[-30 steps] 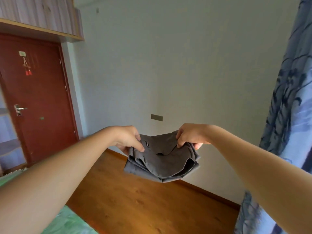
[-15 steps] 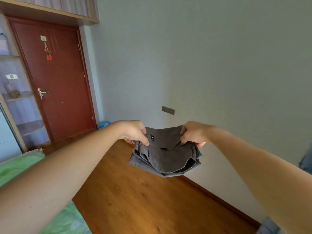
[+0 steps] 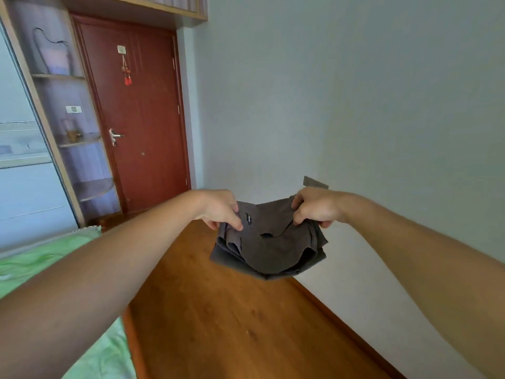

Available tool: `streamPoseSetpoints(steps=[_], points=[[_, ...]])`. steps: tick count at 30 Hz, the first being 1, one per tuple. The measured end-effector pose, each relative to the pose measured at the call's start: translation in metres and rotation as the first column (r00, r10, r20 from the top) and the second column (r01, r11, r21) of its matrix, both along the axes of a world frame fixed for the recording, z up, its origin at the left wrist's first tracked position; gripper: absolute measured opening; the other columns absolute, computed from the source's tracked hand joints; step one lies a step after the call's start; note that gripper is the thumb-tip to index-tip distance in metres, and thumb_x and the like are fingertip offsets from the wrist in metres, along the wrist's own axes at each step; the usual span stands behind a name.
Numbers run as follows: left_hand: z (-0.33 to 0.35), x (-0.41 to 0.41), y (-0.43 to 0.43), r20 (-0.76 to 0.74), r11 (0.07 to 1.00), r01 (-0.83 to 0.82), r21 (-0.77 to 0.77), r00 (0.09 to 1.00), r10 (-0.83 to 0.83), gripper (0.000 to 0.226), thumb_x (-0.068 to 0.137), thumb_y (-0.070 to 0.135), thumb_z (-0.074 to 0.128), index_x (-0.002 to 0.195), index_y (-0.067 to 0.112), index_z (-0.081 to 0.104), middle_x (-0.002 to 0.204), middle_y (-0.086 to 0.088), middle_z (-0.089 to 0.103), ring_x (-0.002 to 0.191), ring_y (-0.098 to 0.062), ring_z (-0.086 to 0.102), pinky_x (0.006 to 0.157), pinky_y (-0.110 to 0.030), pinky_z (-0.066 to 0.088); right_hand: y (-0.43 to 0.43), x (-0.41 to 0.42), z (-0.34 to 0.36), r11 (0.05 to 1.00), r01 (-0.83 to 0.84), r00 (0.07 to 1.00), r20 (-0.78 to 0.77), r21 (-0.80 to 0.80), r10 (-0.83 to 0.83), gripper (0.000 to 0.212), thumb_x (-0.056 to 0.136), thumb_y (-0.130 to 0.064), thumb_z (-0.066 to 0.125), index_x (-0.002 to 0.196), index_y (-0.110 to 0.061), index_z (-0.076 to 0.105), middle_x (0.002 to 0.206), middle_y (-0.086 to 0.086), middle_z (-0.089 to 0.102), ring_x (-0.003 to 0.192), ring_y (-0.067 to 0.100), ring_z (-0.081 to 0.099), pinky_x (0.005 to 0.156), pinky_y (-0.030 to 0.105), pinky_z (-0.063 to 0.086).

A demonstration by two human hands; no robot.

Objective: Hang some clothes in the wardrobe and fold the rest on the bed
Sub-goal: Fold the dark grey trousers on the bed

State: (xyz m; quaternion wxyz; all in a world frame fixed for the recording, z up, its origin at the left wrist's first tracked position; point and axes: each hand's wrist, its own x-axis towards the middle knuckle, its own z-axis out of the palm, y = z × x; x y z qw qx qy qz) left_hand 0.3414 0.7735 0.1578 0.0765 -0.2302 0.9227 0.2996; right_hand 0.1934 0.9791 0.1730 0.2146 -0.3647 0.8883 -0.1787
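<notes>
A folded grey garment [image 3: 269, 247] with a small dark label hangs in mid-air in front of me, above the wooden floor. My left hand [image 3: 220, 209] pinches its upper left edge, thumb on top. My right hand [image 3: 314, 207] grips the upper right edge with curled fingers. Both arms are stretched out forward. The bed [image 3: 43, 258] with a green cover lies at the lower left, under my left arm. The wardrobe [image 3: 24, 160] with pale sliding doors stands at the far left.
A dark red door [image 3: 142, 113] with a metal handle is shut behind the wardrobe. Open corner shelves [image 3: 82, 143] sit between the two. A pale wall with a socket plate [image 3: 314, 182] runs along the right. Wooden floor [image 3: 232, 324] lies between bed and wall.
The view has swung left: the blue curtain has left the frame and the door, shelves and wardrobe have come in. Both hands keep holding the folded grey garment the same way.
</notes>
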Motion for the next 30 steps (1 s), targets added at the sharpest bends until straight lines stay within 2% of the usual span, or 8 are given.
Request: streamPoseSetpoints(steps=[3, 6, 9, 12, 20, 23, 25, 30], points=[[-0.001, -0.033, -0.057, 0.017, 0.998, -0.054, -0.028, 0.998, 0.055, 0.052, 0.085, 0.023, 0.080, 0.130, 0.005, 0.061, 0.126, -0.013, 0.060, 0.110, -0.027, 0.063, 0.075, -0.029, 0.060, -0.069, -0.047, -0.002, 0.997, -0.079, 0.997, 0.011, 0.003, 0.079, 0.052, 0.084, -0.018, 0.068, 0.129, 0.003, 0.056, 0.091, 0.008, 0.046, 0.072, 0.022, 0.042, 0.045, 0.024, 0.036], [0.007, -0.059, -0.117, 0.038, 0.995, -0.102, -0.022, 0.994, 0.102, 0.037, 0.087, 0.024, 0.077, 0.118, 0.007, 0.067, 0.120, -0.013, 0.065, 0.108, -0.028, 0.066, 0.089, -0.041, 0.060, -0.141, -0.087, 0.004, 0.989, -0.147, 0.989, 0.012, -0.022, 0.148, 0.043, 0.084, -0.017, 0.069, 0.123, -0.002, 0.061, 0.089, 0.007, 0.050, 0.070, 0.020, 0.045, 0.046, 0.024, 0.037], [0.018, -0.081, -0.176, 0.026, 0.986, -0.165, -0.025, 0.986, 0.166, 0.027, 0.087, 0.025, 0.076, 0.110, 0.012, 0.071, 0.112, -0.009, 0.069, 0.104, -0.026, 0.068, 0.089, -0.043, 0.060, -0.211, -0.121, 0.010, 0.974, -0.221, 0.975, 0.008, -0.044, 0.222, 0.037, 0.083, -0.020, 0.069, 0.118, -0.009, 0.063, 0.092, 0.007, 0.053, 0.070, 0.020, 0.047, 0.049, 0.026, 0.039], [0.027, -0.099, -0.226, 0.027, 0.972, -0.233, -0.036, 0.972, 0.234, 0.018, 0.088, 0.025, 0.075, 0.103, 0.015, 0.072, 0.107, -0.009, 0.071, 0.100, -0.026, 0.069, 0.087, -0.042, 0.061, -0.277, -0.148, 0.018, 0.955, -0.289, 0.956, 0.025, -0.062, 0.291, 0.036, 0.085, -0.015, 0.069, 0.120, -0.006, 0.064, 0.089, 0.008, 0.049, 0.067, 0.019, 0.043, 0.044, 0.022, 0.036], [0.034, -0.157, -0.354, 0.018, 0.909, -0.412, -0.065, 0.910, 0.414, 0.028, 0.087, 0.028, 0.075, 0.110, 0.013, 0.068, 0.110, -0.011, 0.069, 0.097, -0.025, 0.069, 0.080, -0.035, 0.063, -0.446, -0.231, 0.030, 0.874, -0.478, 0.877, 0.018, -0.092, 0.481, 0.033, 0.079, -0.015, 0.071, 0.108, -0.002, 0.064, 0.091, 0.012, 0.049, 0.066, 0.022, 0.047, 0.044, 0.023, 0.038], [0.038, -0.185, -0.401, 0.008, 0.878, -0.470, -0.087, 0.881, 0.472, 0.021, 0.086, 0.028, 0.075, 0.103, 0.015, 0.068, 0.102, -0.008, 0.069, 0.086, -0.021, 0.069, 0.064, -0.024, 0.058, -0.509, -0.266, 0.029, 0.831, -0.544, 0.835, 0.017, -0.119, 0.550, 0.058, 0.074, -0.018, 0.072, 0.125, 0.006, 0.058, 0.095, 0.016, 0.051, 0.075, 0.027, 0.047, 0.049, 0.026, 0.039], [0.038, -0.206, -0.433, -0.008, 0.848, -0.524, -0.073, 0.851, 0.525, 0.029, 0.085, 0.025, 0.075, 0.108, 0.009, 0.068, 0.108, -0.013, 0.070, 0.094, -0.027, 0.071, 0.076, -0.032, 0.062, -0.551, -0.290, 0.030, 0.788, -0.603, 0.794, -0.001, -0.122, 0.608, 0.062, 0.073, -0.019, 0.071, 0.128, 0.005, 0.057, 0.095, 0.024, 0.056, 0.076, 0.029, 0.047, 0.052, 0.029, 0.039], [0.042, -0.250, -0.505, -0.019, 0.772, -0.632, -0.066, 0.774, 0.633, 0.033, 0.086, 0.025, 0.075, 0.114, 0.009, 0.068, 0.109, -0.012, 0.071, 0.100, -0.029, 0.071, 0.087, -0.040, 0.061, -0.651, -0.341, 0.049, 0.700, -0.708, 0.704, -0.012, -0.091, 0.710, 0.056, 0.078, -0.016, 0.070, 0.128, 0.007, 0.057, 0.091, 0.012, 0.049, 0.072, 0.029, 0.044, 0.047, 0.025, 0.031]])
